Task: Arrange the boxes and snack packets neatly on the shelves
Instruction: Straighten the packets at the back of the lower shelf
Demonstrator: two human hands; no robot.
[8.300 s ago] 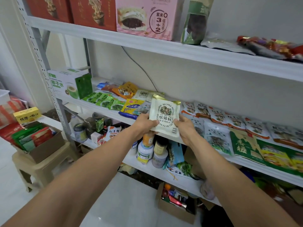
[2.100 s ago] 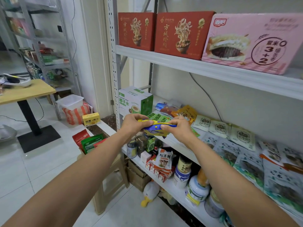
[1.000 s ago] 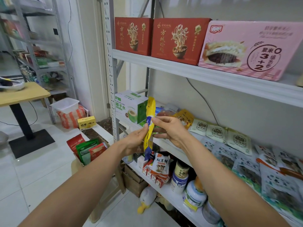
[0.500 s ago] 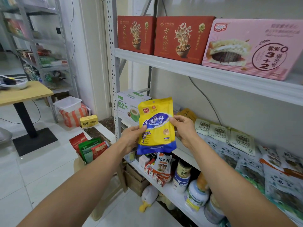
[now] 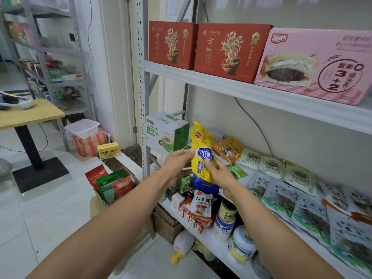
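Glossy yellow packet (image 5: 202,141) (upright) between left hand (image 5: 177,164), right hand (image 5: 218,174)

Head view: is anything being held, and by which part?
Yellow-and-blue snack packet, upright: left hand pinches its left edge about mid-height; right hand holds its right edge, slightly lower.

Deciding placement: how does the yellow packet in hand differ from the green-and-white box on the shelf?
The yellow packet is a soft pouch; the green-and-white box is a rigid carton. The packet is held off the shelf by the left hand and right hand; the box stands on it. Both are upright.
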